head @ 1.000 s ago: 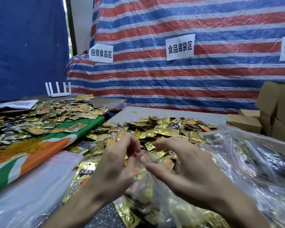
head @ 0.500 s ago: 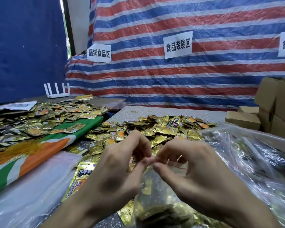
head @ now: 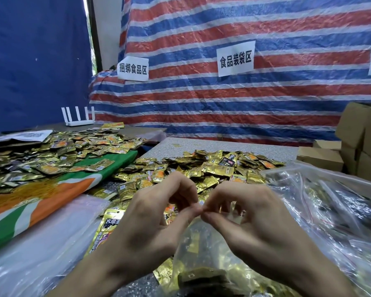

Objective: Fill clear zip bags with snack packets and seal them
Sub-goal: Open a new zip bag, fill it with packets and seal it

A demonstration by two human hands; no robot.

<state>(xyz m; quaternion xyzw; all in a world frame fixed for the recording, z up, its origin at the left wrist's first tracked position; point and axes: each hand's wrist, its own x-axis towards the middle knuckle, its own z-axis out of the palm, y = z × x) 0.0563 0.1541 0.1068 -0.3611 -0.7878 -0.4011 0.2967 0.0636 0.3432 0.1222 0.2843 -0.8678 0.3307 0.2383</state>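
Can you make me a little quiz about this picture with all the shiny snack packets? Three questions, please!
1. True or false: the left hand and the right hand both pinch the top of the clear bag.
2. The snack packets heaped behind the hands are mostly: A) gold B) pink C) white.
3. Fill in: the cardboard boxes stand at the ____ edge of the picture.

Key: 1 true; 2 A; 3 right.
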